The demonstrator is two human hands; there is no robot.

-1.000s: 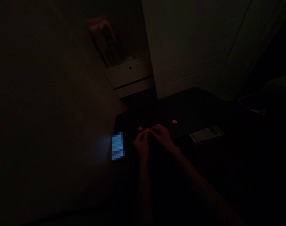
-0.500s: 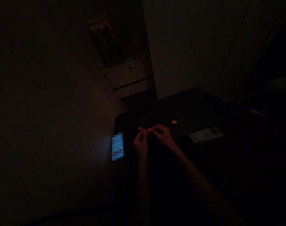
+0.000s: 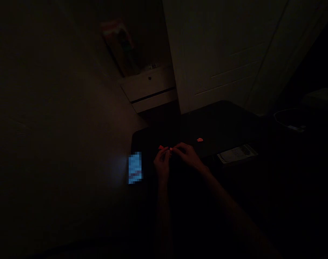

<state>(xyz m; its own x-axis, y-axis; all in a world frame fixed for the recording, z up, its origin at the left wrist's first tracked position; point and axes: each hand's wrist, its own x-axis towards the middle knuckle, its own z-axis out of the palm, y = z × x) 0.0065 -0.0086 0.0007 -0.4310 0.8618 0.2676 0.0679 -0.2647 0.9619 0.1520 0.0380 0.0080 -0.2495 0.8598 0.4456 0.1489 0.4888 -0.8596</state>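
Observation:
In the dim head view my left hand (image 3: pixel 162 163) and my right hand (image 3: pixel 188 156) meet over a dark table (image 3: pixel 220 118). Between their fingertips is a small pale reddish piece (image 3: pixel 171 149), pinched from both sides; it is too small and dark to name its kind. Just beyond my left fingers lies a small red-orange piece (image 3: pixel 161 147). Another orange-pink piece (image 3: pixel 200 140) rests on the table to the right of my right hand, apart from it.
A lit screen (image 3: pixel 135 168), blurred out, stands at the table's left edge by the wall (image 3: pixel 72 126). Under the right front edge sits a book or packet (image 3: pixel 237 154). Behind are a drawer unit (image 3: pixel 153 86) and a pale panelled door (image 3: pixel 220 54). A looped cable (image 3: pixel 285 110) lies far right.
My fingers have shifted very slightly around the small piece. The other pieces and the screen stay in place, and the scene looks a little dimmer near my hands.

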